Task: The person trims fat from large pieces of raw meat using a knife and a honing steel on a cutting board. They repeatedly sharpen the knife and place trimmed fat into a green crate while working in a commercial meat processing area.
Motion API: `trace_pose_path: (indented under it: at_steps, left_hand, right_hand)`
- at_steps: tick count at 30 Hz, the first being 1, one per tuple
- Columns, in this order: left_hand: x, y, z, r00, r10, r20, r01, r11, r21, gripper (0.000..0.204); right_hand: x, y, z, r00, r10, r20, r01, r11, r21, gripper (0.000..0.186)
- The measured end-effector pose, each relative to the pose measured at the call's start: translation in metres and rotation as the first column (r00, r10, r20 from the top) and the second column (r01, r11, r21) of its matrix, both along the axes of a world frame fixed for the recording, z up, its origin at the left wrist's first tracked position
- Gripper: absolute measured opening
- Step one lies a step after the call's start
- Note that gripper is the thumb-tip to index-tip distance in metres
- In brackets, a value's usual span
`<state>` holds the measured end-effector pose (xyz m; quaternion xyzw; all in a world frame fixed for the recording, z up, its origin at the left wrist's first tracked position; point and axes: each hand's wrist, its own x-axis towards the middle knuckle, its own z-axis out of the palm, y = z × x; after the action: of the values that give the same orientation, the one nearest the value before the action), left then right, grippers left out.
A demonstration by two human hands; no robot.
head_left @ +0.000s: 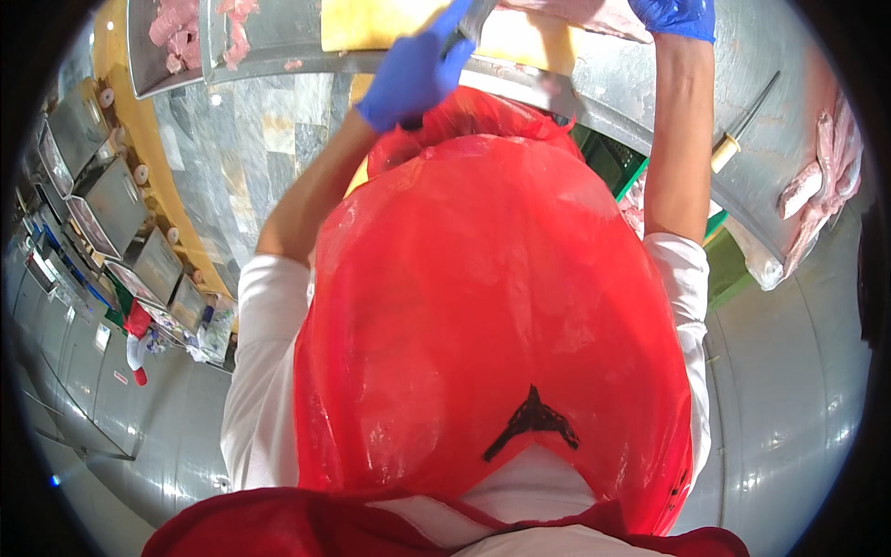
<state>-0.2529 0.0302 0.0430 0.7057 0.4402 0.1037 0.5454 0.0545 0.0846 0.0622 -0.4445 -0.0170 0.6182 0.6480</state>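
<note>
Both of my hands wear blue gloves. My left hand (415, 79) is closed on what looks like a knife (475, 22), its grey blade partly cut off by the top edge. Beneath it lies a yellow cutting board (362, 26). A large piece of pale pink meat (594, 13) rests at the far side of the board, only partly in view. My right hand (676, 15) is at the right end of that meat, at the picture's top edge. Its fingers are mostly out of view, so their grip cannot be seen.
A metal tray (141, 70) with meat pieces stands at the far left. On the metal table (742, 51), right, lie a pale-handled sharpening steel (727, 151) and meat strips (821, 176). A green crate (608, 167) sits below the table edge. My red apron (492, 297) fills the middle.
</note>
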Motion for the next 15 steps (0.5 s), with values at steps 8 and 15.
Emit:
trace_pose_path:
  at_steps: [8, 15]
  left_hand:
    - [0.031, -0.005, -0.001, 0.979, 0.068, -0.192, -0.099, 0.983, -0.157, 0.06]
    - [0.051, 0.007, 0.01, 0.995, 0.104, 0.011, -0.103, 0.993, -0.05, 0.061]
  right_hand:
    - [0.015, 0.023, 0.016, 0.995, 0.067, 0.078, -0.074, 0.992, 0.102, 0.044]
    - [0.06, 0.012, 0.0, 0.939, 0.102, -0.33, -0.054, 0.987, 0.151, 0.043]
